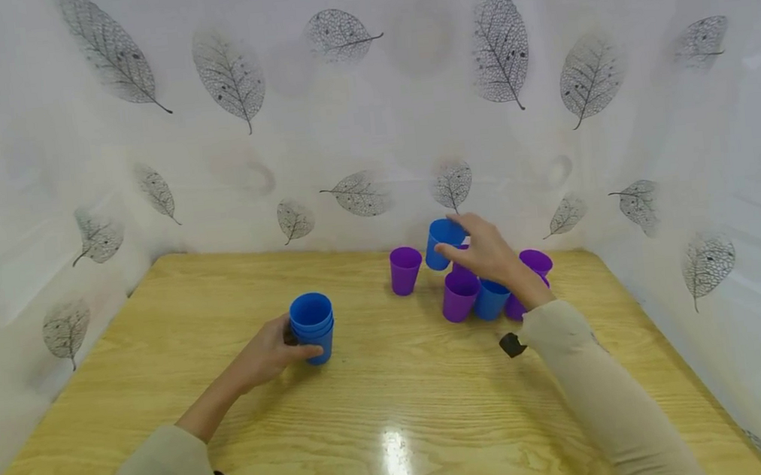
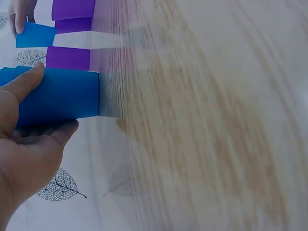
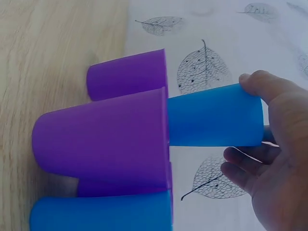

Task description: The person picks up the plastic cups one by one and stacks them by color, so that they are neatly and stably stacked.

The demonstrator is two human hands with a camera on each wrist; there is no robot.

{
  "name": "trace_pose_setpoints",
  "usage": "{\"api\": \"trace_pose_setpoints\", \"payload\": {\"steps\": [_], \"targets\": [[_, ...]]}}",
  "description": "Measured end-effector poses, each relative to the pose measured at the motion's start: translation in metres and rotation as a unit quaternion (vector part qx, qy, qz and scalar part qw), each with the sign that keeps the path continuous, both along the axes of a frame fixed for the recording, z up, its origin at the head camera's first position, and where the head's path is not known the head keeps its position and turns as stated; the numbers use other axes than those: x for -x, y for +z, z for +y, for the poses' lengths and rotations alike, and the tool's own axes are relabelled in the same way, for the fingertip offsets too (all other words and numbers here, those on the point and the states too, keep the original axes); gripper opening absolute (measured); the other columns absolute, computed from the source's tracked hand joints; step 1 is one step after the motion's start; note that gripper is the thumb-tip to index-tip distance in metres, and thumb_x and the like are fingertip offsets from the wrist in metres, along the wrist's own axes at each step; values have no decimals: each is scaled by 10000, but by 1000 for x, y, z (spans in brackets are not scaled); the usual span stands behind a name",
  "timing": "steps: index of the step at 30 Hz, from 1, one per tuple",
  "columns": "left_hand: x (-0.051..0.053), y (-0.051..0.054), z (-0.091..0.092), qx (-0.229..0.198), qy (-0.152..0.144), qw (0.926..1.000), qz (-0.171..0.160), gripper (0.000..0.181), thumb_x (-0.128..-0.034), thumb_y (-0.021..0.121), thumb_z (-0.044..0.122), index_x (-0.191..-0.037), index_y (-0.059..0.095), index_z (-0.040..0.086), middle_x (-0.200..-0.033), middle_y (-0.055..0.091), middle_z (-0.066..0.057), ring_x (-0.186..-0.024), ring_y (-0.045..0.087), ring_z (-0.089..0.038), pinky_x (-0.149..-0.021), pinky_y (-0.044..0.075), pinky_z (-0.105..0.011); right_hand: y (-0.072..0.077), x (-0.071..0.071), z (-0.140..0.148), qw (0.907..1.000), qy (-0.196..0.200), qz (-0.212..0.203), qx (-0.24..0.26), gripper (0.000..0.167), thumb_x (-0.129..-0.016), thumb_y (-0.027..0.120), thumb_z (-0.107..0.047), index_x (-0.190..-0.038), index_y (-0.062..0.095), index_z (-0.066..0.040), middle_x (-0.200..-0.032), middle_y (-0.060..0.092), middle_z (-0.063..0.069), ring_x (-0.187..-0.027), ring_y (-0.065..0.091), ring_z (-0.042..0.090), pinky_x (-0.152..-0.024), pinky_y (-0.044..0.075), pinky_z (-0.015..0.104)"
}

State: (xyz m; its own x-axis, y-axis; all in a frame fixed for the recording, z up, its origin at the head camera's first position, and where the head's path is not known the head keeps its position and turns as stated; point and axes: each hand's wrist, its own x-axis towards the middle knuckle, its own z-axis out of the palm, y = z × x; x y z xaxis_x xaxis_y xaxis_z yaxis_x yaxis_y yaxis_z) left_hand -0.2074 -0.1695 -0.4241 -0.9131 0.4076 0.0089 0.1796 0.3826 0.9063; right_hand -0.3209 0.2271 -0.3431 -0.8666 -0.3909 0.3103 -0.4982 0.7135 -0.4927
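My left hand (image 1: 270,354) grips a nested stack of blue cups (image 1: 317,339) that stands upright on the left half of the table. In the left wrist view, the thumb and fingers (image 2: 36,144) curl round the stack's sides. Farther back and to the right, my right hand (image 1: 488,252) pinches a single blue cup (image 3: 216,115) near its rim. That cup is raised off the table, behind a purple cup (image 1: 459,298). Another purple cup (image 1: 405,273) stands to its left, and a blue cup (image 1: 491,301) stands just below my right hand.
More purple cups (image 1: 535,260) stand at the right of the group, partly hidden by my right forearm. The wooden table (image 1: 367,397) meets a pale leaf-patterned sheet (image 1: 370,118) at the back and sides.
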Motion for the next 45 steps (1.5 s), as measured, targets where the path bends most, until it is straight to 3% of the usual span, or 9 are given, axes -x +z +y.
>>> {"api": "trace_pose_setpoints", "payload": {"steps": [5, 11, 19, 24, 35, 40, 45], "targets": [[-1, -1, -1, 23, 24, 10000, -28, 691, -975, 742, 174, -1494, 381, -107, -1425, 536, -299, -1307, 539, -463, -1065, 474, -588, 6, -8, -1, 9983, 136, 455, 330, 689, -946, 756, -244, -1493, 470, 61, -1369, 569, 249, -1188, 576, 391, -998, 505, 560], [-1, -2, -2, 46, 29, 10000, -39, 692, -979, 736, 172, -1498, 374, -107, -1433, 528, -307, -1319, 524, -476, -1072, 464, -597, 13, -22, -3, 9959, 267, 657, 562, 659, -937, 764, -208, -1482, 493, 46, -1359, 576, 227, -1208, 587, 376, -998, 524, 548], [-1, -1, -1, 72, 78, 9999, -56, 679, -974, 742, 169, -1479, 395, -123, -1403, 553, -307, -1297, 547, -463, -1053, 489, -571, 18, -42, -6, 9916, 589, 967, 624, 669, -922, 787, -176, -1482, 498, 50, -1350, 592, 208, -1151, 629, 330, -958, 566, 474], [-2, 0, 0, 81, 77, 9999, -31, 678, -974, 741, 166, -1480, 394, -123, -1404, 550, -309, -1297, 545, -468, -1052, 490, -573, 17, -51, -7, 9901, 676, 1114, 517, 656, -907, 799, -175, -1457, 523, 52, -1350, 605, 213, -1161, 618, 346, -972, 537, 507], [0, 1, 0, 98, 60, 9999, -57, 689, -974, 742, 171, -1487, 383, -117, -1415, 542, -310, -1307, 538, -471, -1057, 485, -575, 5, -69, -10, 9917, 937, 752, 455, 657, -912, 803, -167, -1469, 519, 32, -1429, 568, 217, -1267, 573, 361, -1030, 514, 519], [0, 1, 0, 71, 59, 9999, -67, 687, -972, 744, 160, -1486, 383, -119, -1414, 543, -310, -1305, 539, -471, -1060, 484, -574, 0, -78, -11, 9908, 1042, 812, 306, 651, -893, 813, -149, -1445, 534, 54, -1416, 576, 250, -1244, 593, 404, -990, 542, 537], [1, 0, 0, 33, 12, 10000, -27, 686, -974, 741, 157, -1489, 380, -119, -1415, 540, -312, -1304, 539, -473, -1057, 486, -574, -3, -87, -16, 9914, 1149, 586, 226, 625, -908, 804, -176, -1438, 550, 36, -1393, 601, 227, -1198, 627, 372, -942, 573, 513]]}}
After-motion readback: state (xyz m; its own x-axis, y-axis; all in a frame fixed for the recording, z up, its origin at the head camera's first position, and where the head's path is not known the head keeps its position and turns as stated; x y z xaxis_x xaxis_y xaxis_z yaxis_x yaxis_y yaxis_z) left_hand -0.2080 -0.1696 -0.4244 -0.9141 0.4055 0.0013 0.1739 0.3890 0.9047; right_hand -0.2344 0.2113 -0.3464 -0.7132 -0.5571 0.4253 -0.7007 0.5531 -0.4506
